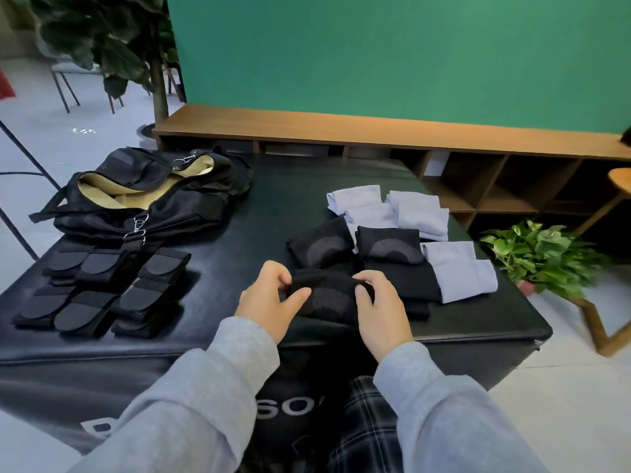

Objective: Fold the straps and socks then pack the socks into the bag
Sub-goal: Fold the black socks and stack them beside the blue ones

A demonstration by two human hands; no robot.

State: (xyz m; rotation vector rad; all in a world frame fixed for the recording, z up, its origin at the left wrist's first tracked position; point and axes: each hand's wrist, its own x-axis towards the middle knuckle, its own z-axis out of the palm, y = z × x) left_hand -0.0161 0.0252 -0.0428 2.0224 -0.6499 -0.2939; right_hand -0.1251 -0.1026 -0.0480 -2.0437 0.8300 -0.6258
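Both hands pinch the same black sock [324, 297]: left hand [269, 298] nips its left edge betw thumb and curled fingers, right hand [380, 308] curls over its right edge, thumb underneath as far as I can tell. Grip clamped on the fabric both sides, nothing slack.

Sock sits at 6 o'clock on the black padded table [307, 186], near front edge, bunched into a short thick fold. Grey heel patch faces up.

Handling, judged: v. light, soft knit, no stiffness, so it'll sag and spring open if let go at one end. Slightly grippy, not slippery against the padded top. Nothing fragile. Best hold is at the folded ends, thumb under and fingers over, so layers stay pressed together; lifting by a single layer would likely unroll it.

Other stock: two more folded black socks [355, 247] just behind at 12–1 o'clock, touching the pale lilac socks [420, 213], which spread to 2 o'clock, approx half a dozen bundles, folded.

Folded straps [102, 288] in rows at 9 o'clock, well apart from the socks, look done.

Bag [150, 196] at 10–11 o'clock, black, mouth open w/ tan lining showing, clips hanging. No socks visible inside yet. Carry path from sock to bag passes over the straps; light load, one hand should do.
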